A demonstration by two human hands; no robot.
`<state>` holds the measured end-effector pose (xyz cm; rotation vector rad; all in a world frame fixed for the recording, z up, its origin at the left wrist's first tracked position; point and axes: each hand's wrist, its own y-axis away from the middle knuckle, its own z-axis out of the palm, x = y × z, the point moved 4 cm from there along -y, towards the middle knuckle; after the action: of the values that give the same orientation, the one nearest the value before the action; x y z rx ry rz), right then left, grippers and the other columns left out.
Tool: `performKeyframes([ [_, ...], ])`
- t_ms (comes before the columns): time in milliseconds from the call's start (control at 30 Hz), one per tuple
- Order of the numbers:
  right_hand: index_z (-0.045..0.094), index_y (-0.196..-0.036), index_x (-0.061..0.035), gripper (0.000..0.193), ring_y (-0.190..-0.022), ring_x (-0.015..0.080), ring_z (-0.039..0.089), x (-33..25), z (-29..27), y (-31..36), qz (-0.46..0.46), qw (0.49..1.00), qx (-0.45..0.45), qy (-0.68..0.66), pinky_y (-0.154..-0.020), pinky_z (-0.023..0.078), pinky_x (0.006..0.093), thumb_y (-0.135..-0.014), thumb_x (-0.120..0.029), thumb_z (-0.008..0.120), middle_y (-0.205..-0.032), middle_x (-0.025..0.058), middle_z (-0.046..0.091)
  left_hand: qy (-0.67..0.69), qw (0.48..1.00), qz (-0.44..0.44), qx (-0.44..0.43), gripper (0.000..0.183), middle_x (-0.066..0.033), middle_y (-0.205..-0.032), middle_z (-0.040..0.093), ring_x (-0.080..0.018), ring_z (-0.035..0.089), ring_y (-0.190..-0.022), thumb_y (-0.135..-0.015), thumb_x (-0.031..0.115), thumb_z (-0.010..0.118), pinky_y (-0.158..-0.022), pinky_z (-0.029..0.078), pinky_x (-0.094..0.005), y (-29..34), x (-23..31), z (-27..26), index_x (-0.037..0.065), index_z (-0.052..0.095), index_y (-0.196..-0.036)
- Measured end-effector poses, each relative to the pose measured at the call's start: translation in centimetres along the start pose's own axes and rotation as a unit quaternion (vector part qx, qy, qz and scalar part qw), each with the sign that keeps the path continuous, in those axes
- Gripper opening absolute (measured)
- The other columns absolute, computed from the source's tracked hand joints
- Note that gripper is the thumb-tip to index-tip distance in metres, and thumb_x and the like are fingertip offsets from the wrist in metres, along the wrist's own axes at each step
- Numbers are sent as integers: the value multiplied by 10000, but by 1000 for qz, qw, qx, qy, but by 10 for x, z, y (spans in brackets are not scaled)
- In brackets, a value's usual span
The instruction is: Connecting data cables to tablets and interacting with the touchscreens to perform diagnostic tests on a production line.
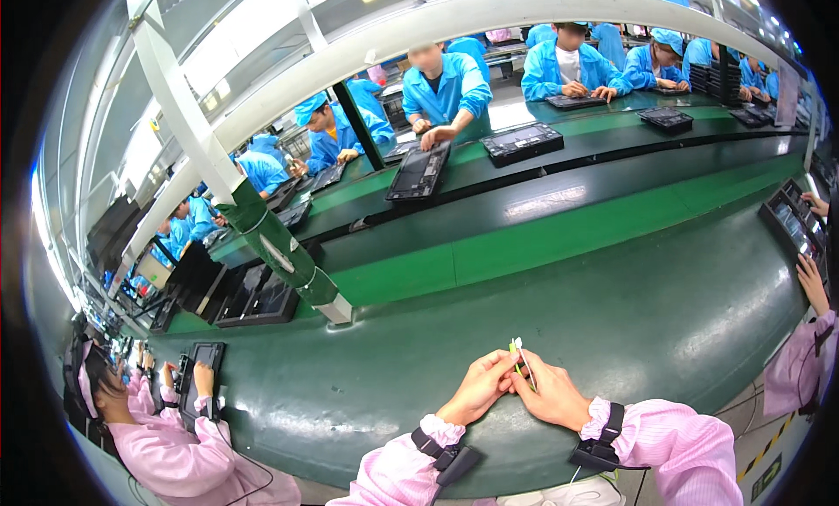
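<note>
Above the green work table (376, 401), my two hands meet in front of me. My left hand (476, 390) pinches a small, thin yellow-green and white piece (514, 346) between thumb and fingertips; its exact kind is too small to tell. My right hand (558, 398) is closed against the same piece from the other side, thumb and fingers pressed together. The piece points up and away from me, and its lower part is mostly hidden by my fingers. Black bands with small dark boxes sit on both my wrists, over pink sleeves.
A co-worker in pink works on a black tray (203, 379) at the left. Another person's hands touch a black tray (791, 222) at the far right. A green-wrapped post (284, 253) rises from the table. Across the conveyor (542, 204), people in blue handle black trays.
</note>
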<state>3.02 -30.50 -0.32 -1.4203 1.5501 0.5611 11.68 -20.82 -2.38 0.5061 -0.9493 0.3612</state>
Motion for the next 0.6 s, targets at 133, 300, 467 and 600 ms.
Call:
performKeyframes([
  [133, 414, -1235, 7, 397, -819, 299, 664, 1, 0, -1, 12, 1000, -8, -10, -720, 521, 372, -873, -112, 528, -885, 157, 656, 0, 1000, -2, 9, 161, -27, -801, 569, -49, 407, -585, -947, 184, 507, -598, 404, -223, -2, -2, -2, 27, 543, -958],
  [300, 419, -1232, 4, 397, -814, 300, 664, 3, 0, 0, 11, 1000, -11, -11, -716, 520, 375, -871, -114, 532, -883, 158, 655, 6, 1000, 1, 9, 144, -24, -784, 556, -50, 402, -581, -943, 169, 512, -583, 395, -225, -3, -4, -3, 28, 539, -940],
  [467, 416, -1231, 8, 402, -803, 330, 656, -1, -1, 0, 6, 1000, -3, 2, -704, 516, 389, -870, -120, 537, -878, 174, 650, 20, 1000, 9, -4, 135, -24, -770, 548, -45, 375, -557, -946, 160, 505, -545, 362, -215, -2, -2, -1, 30, 533, -925],
  [600, 405, -1240, -13, 415, -797, 391, 634, 1, -1, -1, 6, 1000, -8, -18, -688, 508, 433, -860, -123, 530, -885, 219, 631, 15, 1000, 0, 11, 135, -19, -759, 539, -42, 368, -551, -948, 160, 502, -534, 351, -210, 0, 0, 1, 31, 532, -923],
])
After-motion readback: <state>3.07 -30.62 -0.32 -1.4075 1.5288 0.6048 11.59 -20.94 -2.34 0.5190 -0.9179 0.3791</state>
